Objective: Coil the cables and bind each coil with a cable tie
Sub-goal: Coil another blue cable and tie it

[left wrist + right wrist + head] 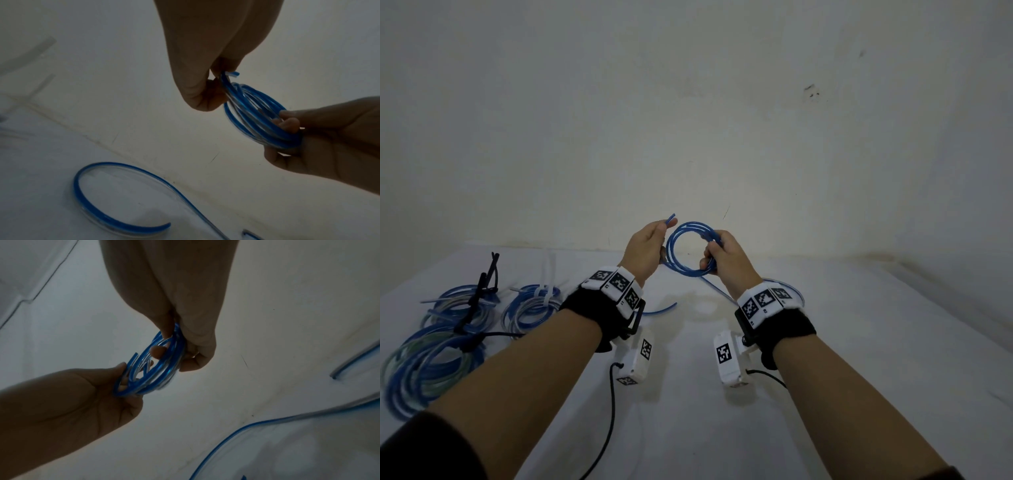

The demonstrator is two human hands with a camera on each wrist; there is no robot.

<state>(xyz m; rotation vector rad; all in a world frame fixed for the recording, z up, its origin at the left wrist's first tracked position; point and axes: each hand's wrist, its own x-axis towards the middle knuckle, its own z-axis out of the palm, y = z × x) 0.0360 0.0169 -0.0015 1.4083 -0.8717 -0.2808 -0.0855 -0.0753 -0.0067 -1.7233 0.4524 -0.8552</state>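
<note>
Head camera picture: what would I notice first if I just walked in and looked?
Probably the blue cable ring held up in the air in the middle, with the left hand pinching its loose end and the right hand gripping the loops. Next, the pile of tied coils lying on the white table at the far left, some bound with black ties, one with a white tie.

No legible text, brand or number in any view. Only signs: black-and-white square coded markers on both wristbands (616,287) and on the white camera boxes (726,356). Small characters beside the markers are too tiny to read.
</note>
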